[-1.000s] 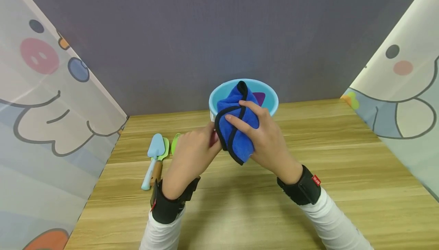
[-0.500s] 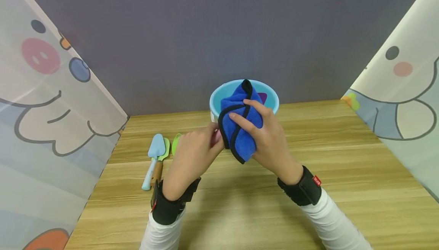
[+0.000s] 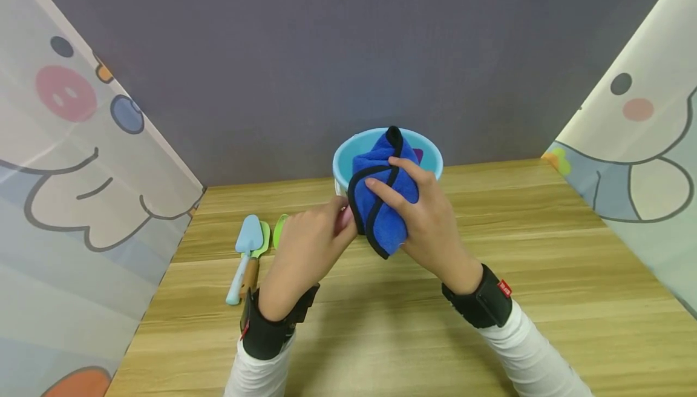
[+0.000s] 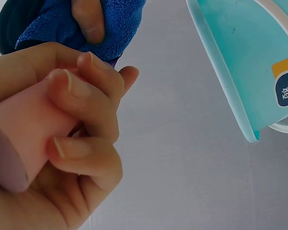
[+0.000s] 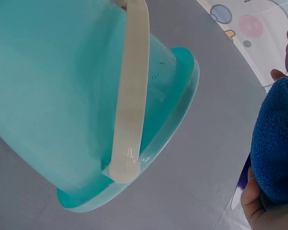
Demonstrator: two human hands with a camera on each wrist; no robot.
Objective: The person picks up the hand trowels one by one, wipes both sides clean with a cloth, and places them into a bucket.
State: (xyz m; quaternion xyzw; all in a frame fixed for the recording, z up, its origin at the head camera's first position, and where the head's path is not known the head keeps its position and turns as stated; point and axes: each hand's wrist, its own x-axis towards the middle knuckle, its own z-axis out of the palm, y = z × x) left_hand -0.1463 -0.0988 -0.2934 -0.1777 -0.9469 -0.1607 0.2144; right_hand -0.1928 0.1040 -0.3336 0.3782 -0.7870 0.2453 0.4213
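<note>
Nearest, two white sleeves with black wrist straps reach out over the wooden table (image 3: 381, 336). The left hand (image 3: 307, 246) has its fingers curled round a pink handle (image 4: 24, 143), smooth and rigid-looking in the left wrist view; what the handle belongs to is hidden under the cloth. Just right of it, the right hand (image 3: 422, 215) wraps the blue cloth (image 3: 381, 200) over the far end of that thing, fingers spread across the fabric and thumb pressing from beneath. Both are held above the table, in front of the bucket.

The cloth looks soft, thick and light, black-edged and folded over itself; it will likely bunch and slip unless gripped through several layers. The handle seems hard and somewhat slick, so it is best held round its middle, as it is now.

Left of the hands lie a light blue toy trowel (image 3: 245, 252) and two green tools (image 3: 269, 236), close together. Farthest stands a turquoise bucket (image 3: 432, 164) with a pale bail (image 5: 132, 96).
</note>
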